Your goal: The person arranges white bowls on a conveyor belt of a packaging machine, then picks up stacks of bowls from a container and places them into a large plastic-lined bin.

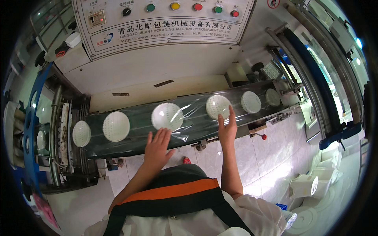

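Several round white discs with printed marks lie in a row under clear plastic film (193,113) on a dark green conveyor belt (138,118). My left hand (158,147) rests its fingertips at the near edge of a white disc (167,116) near the middle, fingers mostly straight and the thumb apart. To the right, my right hand (228,126) has its fingers spread at the near right edge of another disc (218,106). Neither hand is seen gripping anything. Further discs lie to the left (116,126) and to the right (250,102).
A control panel (162,32) with buttons stands beyond the belt. Metal rollers (56,132) and a blue frame (31,118) are at the left; large rollers (313,79) rise at the right. A red-knobbed lever (264,137) sticks out below the belt. White containers (304,185) stand lower right.
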`<action>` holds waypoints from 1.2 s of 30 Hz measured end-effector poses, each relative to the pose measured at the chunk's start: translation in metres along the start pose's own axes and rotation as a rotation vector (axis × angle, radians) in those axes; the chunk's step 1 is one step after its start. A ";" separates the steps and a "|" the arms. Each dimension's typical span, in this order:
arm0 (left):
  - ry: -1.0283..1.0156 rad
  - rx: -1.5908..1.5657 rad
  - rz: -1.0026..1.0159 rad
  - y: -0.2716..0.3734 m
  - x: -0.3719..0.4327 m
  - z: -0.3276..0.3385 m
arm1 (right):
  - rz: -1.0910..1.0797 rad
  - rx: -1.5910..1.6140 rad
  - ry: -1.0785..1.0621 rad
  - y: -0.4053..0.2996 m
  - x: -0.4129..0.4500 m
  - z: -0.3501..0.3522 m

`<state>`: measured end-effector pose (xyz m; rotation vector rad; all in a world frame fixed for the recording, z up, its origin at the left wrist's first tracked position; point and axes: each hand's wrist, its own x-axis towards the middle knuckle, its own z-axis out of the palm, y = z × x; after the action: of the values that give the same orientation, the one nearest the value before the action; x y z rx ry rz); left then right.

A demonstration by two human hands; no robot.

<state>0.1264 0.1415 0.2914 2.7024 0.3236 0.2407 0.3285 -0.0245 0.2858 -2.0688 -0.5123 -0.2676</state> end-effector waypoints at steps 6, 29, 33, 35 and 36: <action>0.193 0.020 -0.041 -0.002 -0.002 -0.015 | -0.083 -0.222 -0.097 0.014 -0.023 0.023; 0.104 -0.464 -0.017 0.020 -0.030 0.002 | -0.197 -0.324 -0.226 0.014 -0.015 0.043; 0.211 -0.440 0.054 0.017 -0.024 0.014 | -0.088 -0.099 -0.299 -0.008 -0.026 0.039; 0.364 -0.403 0.100 0.013 -0.024 0.016 | -0.040 0.060 -0.316 -0.014 -0.028 0.036; 0.294 -0.273 0.087 0.013 -0.023 -0.001 | -0.065 0.066 -0.267 -0.025 -0.026 0.033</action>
<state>0.1067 0.1246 0.2953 2.4118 0.2368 0.6608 0.2932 0.0083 0.2773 -2.0362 -0.7402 -0.0103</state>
